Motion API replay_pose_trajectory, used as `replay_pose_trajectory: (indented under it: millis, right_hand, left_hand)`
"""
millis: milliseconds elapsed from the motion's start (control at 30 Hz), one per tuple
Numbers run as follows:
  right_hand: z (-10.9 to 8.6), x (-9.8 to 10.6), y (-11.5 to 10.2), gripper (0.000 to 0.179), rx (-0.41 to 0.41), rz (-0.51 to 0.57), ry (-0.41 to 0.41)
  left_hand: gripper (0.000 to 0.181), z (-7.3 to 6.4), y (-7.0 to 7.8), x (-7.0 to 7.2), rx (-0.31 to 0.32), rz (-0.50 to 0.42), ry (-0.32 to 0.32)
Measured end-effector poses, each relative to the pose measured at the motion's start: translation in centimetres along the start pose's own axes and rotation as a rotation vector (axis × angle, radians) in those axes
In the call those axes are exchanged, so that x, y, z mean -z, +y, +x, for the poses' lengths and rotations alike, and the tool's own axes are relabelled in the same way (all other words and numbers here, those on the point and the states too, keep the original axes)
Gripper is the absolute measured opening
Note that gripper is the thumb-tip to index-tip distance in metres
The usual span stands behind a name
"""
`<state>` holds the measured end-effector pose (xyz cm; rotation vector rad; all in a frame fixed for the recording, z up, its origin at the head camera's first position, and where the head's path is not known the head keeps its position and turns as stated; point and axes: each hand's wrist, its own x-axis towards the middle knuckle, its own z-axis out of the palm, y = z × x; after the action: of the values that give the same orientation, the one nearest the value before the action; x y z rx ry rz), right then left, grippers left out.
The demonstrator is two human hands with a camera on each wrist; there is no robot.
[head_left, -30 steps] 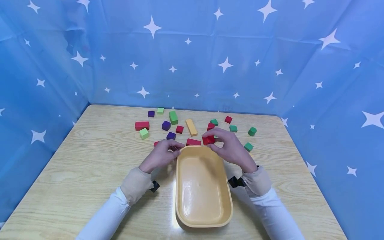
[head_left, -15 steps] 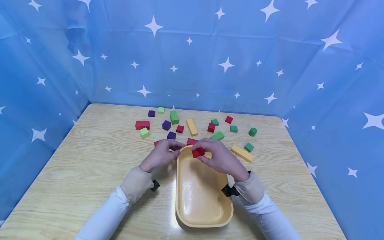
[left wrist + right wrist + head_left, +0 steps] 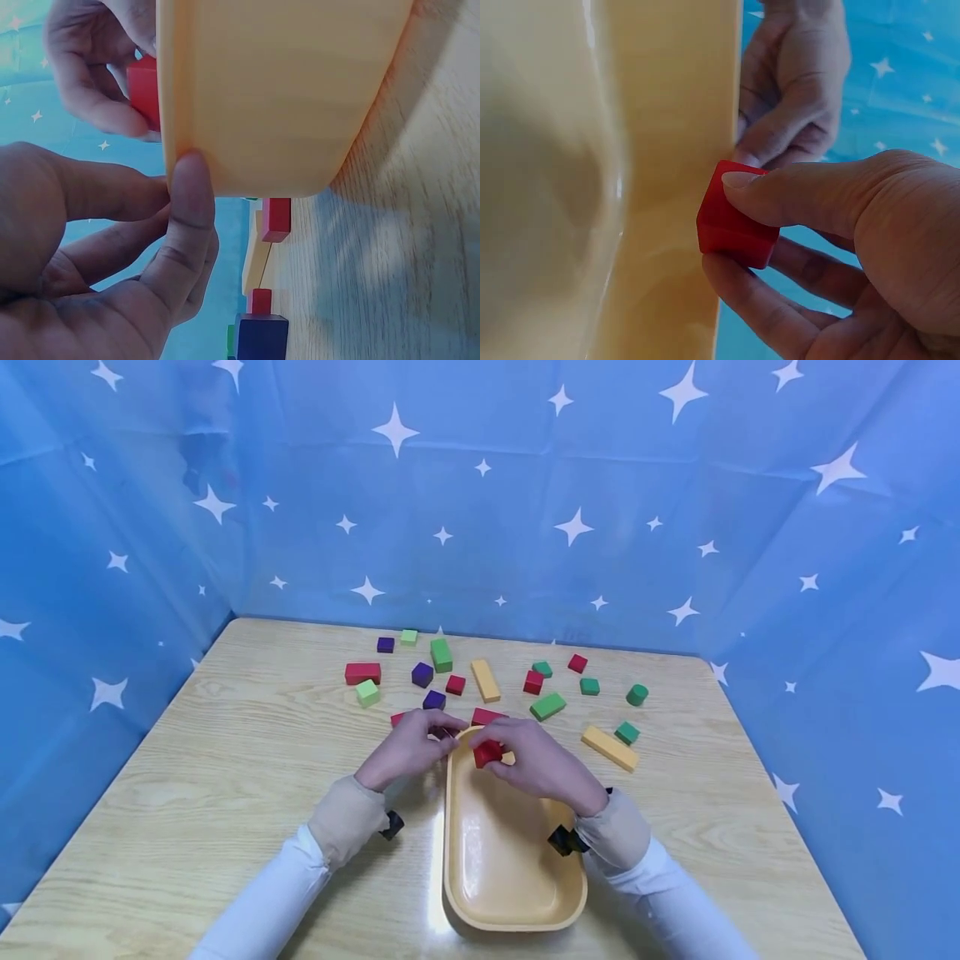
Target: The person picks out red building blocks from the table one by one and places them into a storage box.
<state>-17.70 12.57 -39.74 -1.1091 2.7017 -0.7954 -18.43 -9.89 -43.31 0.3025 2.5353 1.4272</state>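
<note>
So I've got a red block (image 3: 739, 216) pinched in my right hand (image 3: 536, 762), thumb on one face and fingers (image 3: 756, 301) against another, and it's over the far end of the tan tub (image 3: 510, 868), right around rim height. My left hand (image 3: 401, 747) is pinching the tub's rim at the far left corner. Past that, the surface (image 3: 225, 760) has loose pieces all over, like a purple cube (image 3: 422, 674), a green cylinder (image 3: 637, 695) and a long yellow block (image 3: 610, 748).
</note>
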Motion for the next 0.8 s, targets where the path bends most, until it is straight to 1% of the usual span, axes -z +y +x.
replay_pose_trajectory:
  millis: [133, 267, 433, 500, 600, 800]
  right_hand:
    - [0.6, -0.1, 0.1, 0.035, 0.015, 0.0, -0.053]
    - [1.0, -0.4, 0.1, 0.032, 0.02, -0.006, -0.117]
    - [1.6, -1.0, 0.0, 0.025, 0.009, -0.06, -0.188]
    - [1.8, -1.2, -0.1, 0.021, 0.004, -0.097, -0.213]
    - [2.0, -1.5, -0.2, 0.017, 0.024, -0.136, -0.233]
    - [2.4, -2.2, -0.1, 0.017, 0.064, -0.191, -0.235]
  left_hand:
    - [0.029, 0.1, 0.0, 0.1, 0.002, -0.004, -0.003]
    - [0.029, 0.0, -0.1, 0.1, 0.008, -0.016, -0.01]
    - [0.029, 0.0, -0.3, 0.0, 0.001, -0.018, -0.001]
    - [0.029, 0.0, -0.3, 0.0, 0.004, -0.015, 0.002]
    - [0.029, -0.1, -0.2, -0.1, 0.013, -0.01, 0.005]
    - [0.029, 0.0, -0.1, -0.1, 0.018, -0.012, 0.001]
